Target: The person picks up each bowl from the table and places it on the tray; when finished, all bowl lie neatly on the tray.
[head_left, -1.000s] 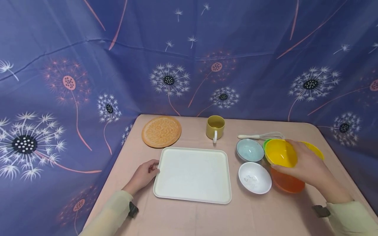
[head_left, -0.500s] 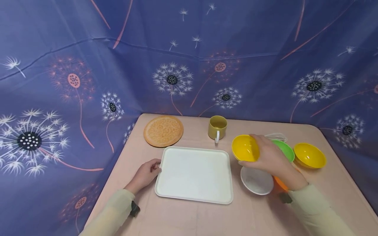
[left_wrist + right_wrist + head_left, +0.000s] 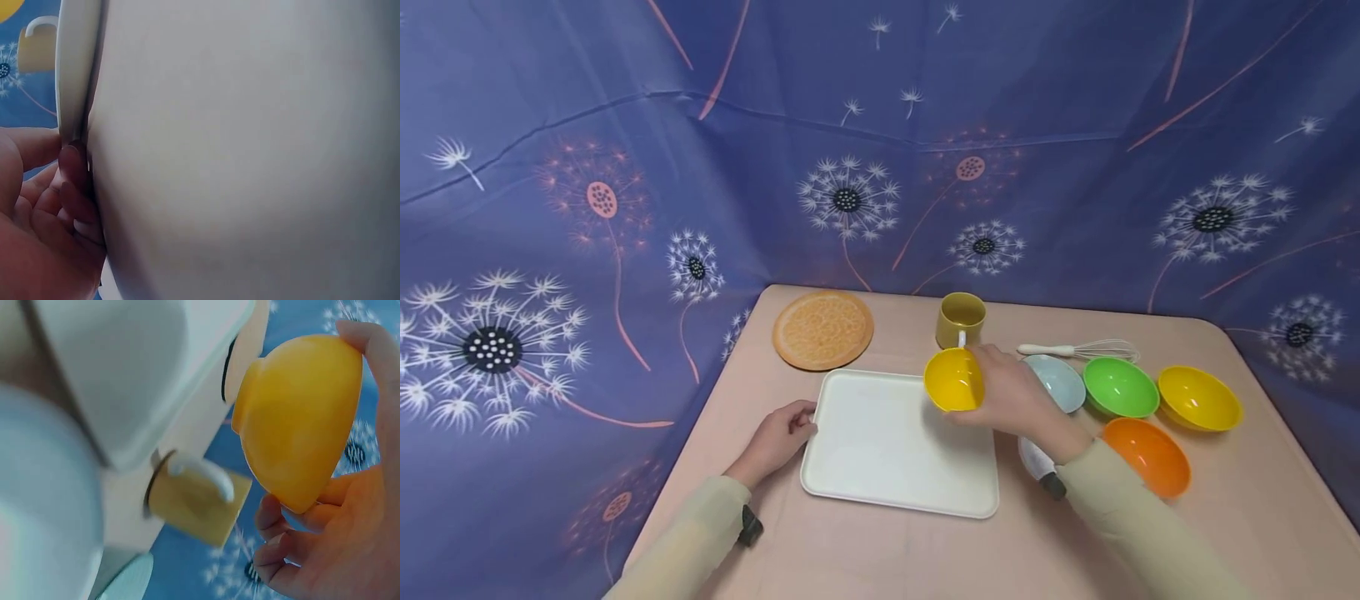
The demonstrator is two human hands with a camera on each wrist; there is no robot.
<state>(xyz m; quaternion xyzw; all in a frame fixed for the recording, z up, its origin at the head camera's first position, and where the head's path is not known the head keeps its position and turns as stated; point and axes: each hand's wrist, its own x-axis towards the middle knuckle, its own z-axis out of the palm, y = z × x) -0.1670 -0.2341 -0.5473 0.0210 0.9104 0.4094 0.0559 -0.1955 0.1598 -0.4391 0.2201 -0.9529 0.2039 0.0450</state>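
Observation:
My right hand [image 3: 1011, 396] grips a yellow bowl [image 3: 953, 382] by its rim, thumb on one side and fingers on the other. The bowl hangs above the right back part of a white rectangular tray [image 3: 895, 450]; in the right wrist view its rounded underside [image 3: 300, 419] shows, apart from the tray. At the tray's left edge my left hand [image 3: 778, 442] pinches the rim between thumb and finger, as the left wrist view shows with the hand [image 3: 47, 206] close up. Behind the held bowl stands a mustard mug [image 3: 961, 321] with a white handle.
Right of the tray are a light blue bowl [image 3: 1057, 383], a green bowl [image 3: 1120, 388], another yellow bowl [image 3: 1199, 400] and an orange bowl [image 3: 1150, 458]. A white bowl [image 3: 1033, 458] is mostly behind my right arm. A whisk [image 3: 1075, 350] and a round orange-patterned board [image 3: 823, 330] lie farther back.
My right hand has lifted the yellow bowl from the right-hand group and carried it left over the tray, uncovering the green and orange bowls. The left hand stays at the tray edge.

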